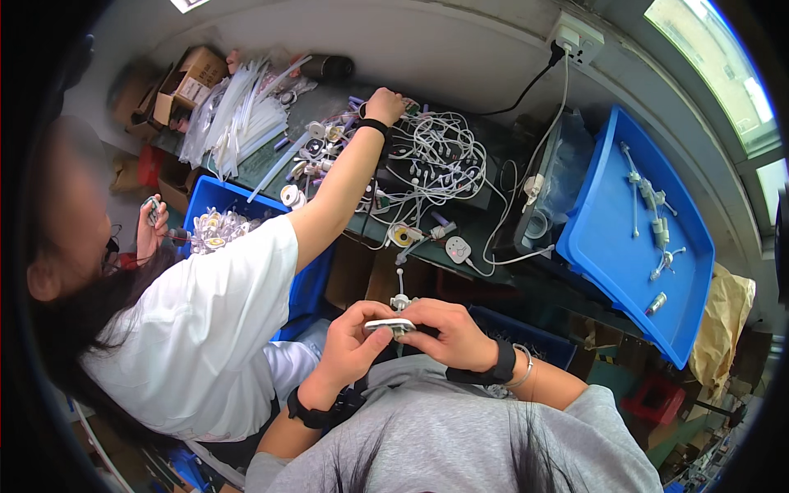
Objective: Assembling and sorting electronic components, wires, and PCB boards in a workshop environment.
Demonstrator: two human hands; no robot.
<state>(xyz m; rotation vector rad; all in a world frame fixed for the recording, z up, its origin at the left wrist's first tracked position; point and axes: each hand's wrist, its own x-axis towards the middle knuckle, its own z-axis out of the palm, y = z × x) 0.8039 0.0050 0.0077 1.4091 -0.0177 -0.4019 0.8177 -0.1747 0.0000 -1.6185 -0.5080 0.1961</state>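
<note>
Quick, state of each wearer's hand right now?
Left hand: closed, holding the small white part.
Right hand: closed, holding the same part.

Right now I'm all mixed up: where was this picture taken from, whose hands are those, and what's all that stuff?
There's no robot here, just people. A camera on one person's head looks down, and its very wide lens makes straight edges bend. In the lower middle are that person's own left hand and right hand, holding a small white part together. The long bare arm reaching from the left belongs to somebody else. On the dark table lie tangled white cords and a pile of whitish plastic strips. At the right, a blue tray has a few small pieces in it.
</note>
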